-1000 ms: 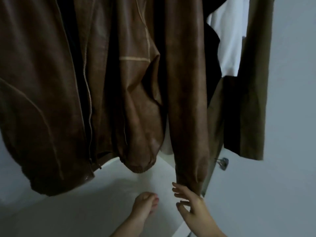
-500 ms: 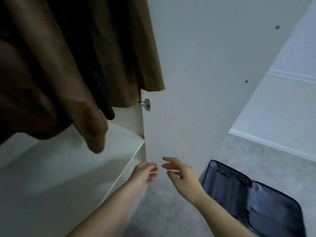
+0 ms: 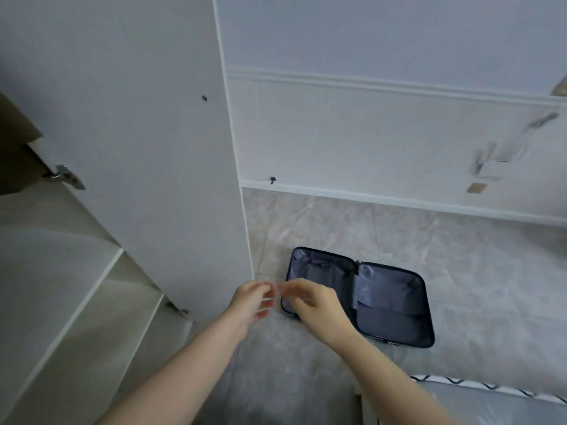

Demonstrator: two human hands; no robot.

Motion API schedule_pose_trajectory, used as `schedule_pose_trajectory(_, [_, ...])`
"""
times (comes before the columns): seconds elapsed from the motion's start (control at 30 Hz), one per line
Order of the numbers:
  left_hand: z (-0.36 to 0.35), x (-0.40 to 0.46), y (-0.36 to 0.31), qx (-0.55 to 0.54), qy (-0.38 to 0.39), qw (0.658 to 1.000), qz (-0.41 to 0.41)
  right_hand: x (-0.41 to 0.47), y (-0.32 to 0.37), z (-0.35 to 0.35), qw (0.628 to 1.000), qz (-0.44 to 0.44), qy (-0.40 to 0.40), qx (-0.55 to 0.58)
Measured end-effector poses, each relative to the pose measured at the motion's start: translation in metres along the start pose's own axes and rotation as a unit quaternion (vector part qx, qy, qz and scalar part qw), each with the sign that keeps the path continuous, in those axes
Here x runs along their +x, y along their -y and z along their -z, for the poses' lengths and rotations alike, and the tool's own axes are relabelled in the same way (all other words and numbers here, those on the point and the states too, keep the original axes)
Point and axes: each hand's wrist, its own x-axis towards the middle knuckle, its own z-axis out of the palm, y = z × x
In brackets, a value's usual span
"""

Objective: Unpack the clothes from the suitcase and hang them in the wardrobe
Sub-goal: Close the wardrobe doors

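A: What sits closest to the camera?

B: Two bare forearms reach forward over the pale marbled tile floor. The left hand and the right hand are held close together, fingertips nearly meeting. The fingers of both are loosely curled and hold nothing, though they are blurred.

A: And the task's thing?

B: The dark blue soft-sided suitcase with grey-blue lining lies open flat on the floor, just beyond the right hand, which overlaps its near left corner in the view. I see only lining in both halves. At the bottom right there is a corner of pale bedding with a black-and-white zigzag edge.

A: To the left?

B: The white wardrobe door stands open, its lower edge near the left hand, with metal hinges on its inner side. Beside it are the white wardrobe shelves, and a bit of brown garment hangs at the far left edge.

A: Farthest back?

B: A white panelled wall with a skirting board.
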Motion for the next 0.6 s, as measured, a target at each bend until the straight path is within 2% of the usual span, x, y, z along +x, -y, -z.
schedule_pose_trajectory(0.13, [-0.041,0.005,-0.002,0.012,0.018,1.000,-0.001,-0.001,-0.024,0.032,1.000,-0.022,-0.011,0.002])
schedule_pose_trajectory(0.23, [-0.048,0.011,-0.013,0.013,-0.005,1.000,-0.023,0.013,-0.023,0.039,1.000,-0.022,-0.008,-0.013])
schedule_pose_trajectory(0.6, [0.016,0.048,-0.066,-0.023,-0.088,0.990,-0.108,0.101,0.047,0.012,0.998,0.049,0.045,-0.003])
